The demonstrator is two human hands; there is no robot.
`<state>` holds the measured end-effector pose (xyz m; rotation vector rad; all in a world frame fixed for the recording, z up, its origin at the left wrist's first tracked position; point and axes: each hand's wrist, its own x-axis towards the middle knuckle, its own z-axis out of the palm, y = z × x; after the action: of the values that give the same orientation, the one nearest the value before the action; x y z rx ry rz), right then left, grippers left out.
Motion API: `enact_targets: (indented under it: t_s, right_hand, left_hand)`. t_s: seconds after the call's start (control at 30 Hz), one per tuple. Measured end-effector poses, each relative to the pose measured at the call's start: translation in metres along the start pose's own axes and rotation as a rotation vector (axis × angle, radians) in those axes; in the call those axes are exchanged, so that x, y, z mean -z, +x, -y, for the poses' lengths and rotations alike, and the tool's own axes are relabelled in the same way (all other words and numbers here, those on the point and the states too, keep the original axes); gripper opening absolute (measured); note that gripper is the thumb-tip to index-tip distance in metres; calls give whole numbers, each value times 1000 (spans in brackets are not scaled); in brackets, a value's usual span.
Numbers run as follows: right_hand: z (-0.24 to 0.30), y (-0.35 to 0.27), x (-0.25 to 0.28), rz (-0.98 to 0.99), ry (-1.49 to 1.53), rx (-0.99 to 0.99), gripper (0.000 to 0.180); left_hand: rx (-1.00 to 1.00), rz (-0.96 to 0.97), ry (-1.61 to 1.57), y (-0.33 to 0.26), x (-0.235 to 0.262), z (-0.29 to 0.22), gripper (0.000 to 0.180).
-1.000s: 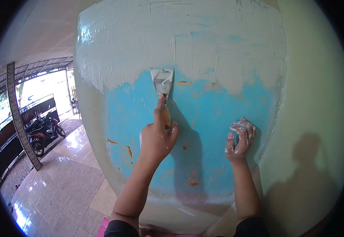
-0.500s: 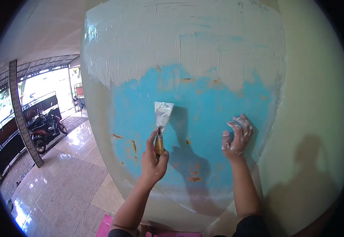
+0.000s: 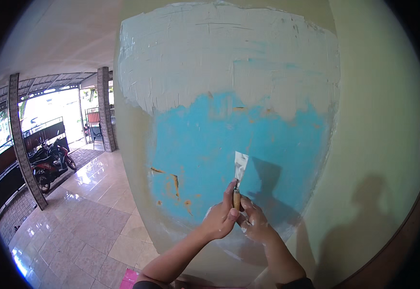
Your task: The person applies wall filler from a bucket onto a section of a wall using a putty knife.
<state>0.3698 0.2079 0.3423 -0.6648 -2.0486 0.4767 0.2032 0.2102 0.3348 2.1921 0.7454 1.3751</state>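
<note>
The left hand and the handle are hiding part of the right hand, so whether the right hand is gripping anything, I cannot tell; its fingers are bending in just beside the handle. Dark sleeves are running out of view below both hands. The left hand is pinching the scraper by that wooden handle, and the whitish-smeared blade is pointing up beyond its fingertips, before the blue wall.
</note>
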Motion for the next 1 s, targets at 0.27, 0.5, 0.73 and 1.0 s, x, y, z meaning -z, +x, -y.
enact_targets:
  t_s: [0.27, 0.5, 0.73, 1.0]
  right_hand:
    - [-14, 4, -37, -263, 221, 102, 44]
    - [8, 30, -44, -530, 532, 150, 48]
    - [-7, 99, -22, -854, 106, 264, 43]
    - [-6, 156, -14, -980, -847, 434, 37]
  left_hand:
    - [-215, 133, 135, 1, 29, -13, 74]
    - [-320, 225, 270, 7, 94, -29, 64]
    - [-293, -565, 1054, 14, 207, 43, 51]
    - [-242, -647, 1217, 15, 216, 86, 56]
